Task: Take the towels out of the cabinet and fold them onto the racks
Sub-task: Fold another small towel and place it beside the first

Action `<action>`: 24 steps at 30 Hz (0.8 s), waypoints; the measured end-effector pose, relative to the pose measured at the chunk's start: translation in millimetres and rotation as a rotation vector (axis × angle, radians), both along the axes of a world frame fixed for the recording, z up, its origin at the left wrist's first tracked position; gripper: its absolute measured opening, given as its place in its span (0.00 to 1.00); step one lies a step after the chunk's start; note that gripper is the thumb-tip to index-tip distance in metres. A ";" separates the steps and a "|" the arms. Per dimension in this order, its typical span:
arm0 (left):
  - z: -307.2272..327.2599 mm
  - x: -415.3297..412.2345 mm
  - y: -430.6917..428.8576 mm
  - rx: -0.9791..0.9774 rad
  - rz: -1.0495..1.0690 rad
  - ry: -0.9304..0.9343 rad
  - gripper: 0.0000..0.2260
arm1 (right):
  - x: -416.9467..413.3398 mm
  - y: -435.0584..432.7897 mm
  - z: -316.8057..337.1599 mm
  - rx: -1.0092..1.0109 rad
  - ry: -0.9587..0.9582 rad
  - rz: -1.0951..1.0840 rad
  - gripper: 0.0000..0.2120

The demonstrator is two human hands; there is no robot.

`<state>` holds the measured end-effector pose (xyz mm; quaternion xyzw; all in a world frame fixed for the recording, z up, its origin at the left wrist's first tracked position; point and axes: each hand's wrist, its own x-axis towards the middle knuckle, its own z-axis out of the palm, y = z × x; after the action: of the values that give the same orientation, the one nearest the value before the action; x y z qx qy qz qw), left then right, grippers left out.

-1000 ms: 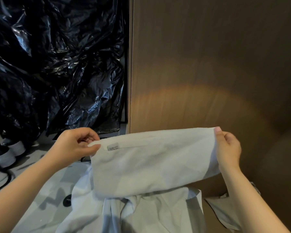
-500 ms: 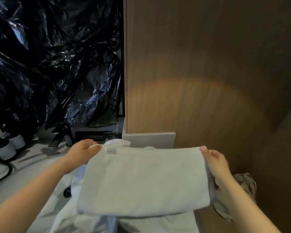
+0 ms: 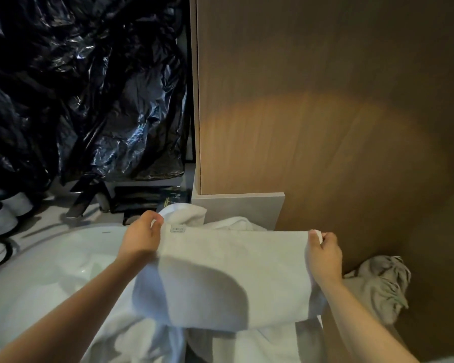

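Observation:
A folded white towel with a small label near its top left corner is stretched flat between my hands. My left hand pinches its top left corner. My right hand pinches its top right corner. Under and behind it lies a heap of other white towels, loosely bunched. A crumpled grey towel lies at the right, at the foot of the brown wooden cabinet wall. No rack is visible.
Black plastic sheeting fills the upper left. A white rounded basin sits at the left under my left arm. White-soled shoes stand at the far left. A pale grey panel juts out at the cabinet's base.
Both hands have lowered the towel from upright to lying flat over the heap. The view has tilted down, showing the grey panel, the basin and the crumpled grey towel.

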<state>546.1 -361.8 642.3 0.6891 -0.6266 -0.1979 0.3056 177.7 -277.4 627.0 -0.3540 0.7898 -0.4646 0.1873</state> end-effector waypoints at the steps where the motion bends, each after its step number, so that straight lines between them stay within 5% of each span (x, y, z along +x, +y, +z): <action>1: -2.7 -0.9 -1.4 0.020 0.001 0.028 0.06 | -1.0 -3.4 -5.8 0.034 -0.025 0.009 0.11; 7: -2.0 2.4 18.1 0.219 0.124 0.360 0.20 | -11.0 10.9 -42.7 0.148 -0.333 0.093 0.16; 12: 4.8 17.7 64.6 0.346 0.108 0.557 0.33 | -12.0 38.4 -63.2 0.145 -0.365 0.085 0.15; 15: -3.8 25.2 91.5 0.403 0.061 0.513 0.35 | -10.6 49.6 -62.5 0.147 -0.281 0.084 0.10; 24: -12.1 8.5 112.2 0.217 0.126 0.250 0.28 | -0.2 66.4 -61.3 0.406 -0.258 0.188 0.21</action>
<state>554.5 -249.6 630.2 0.7260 -0.5143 -0.3290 0.3165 177.5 -211.0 565.7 -0.3186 0.8002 -0.3183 0.3961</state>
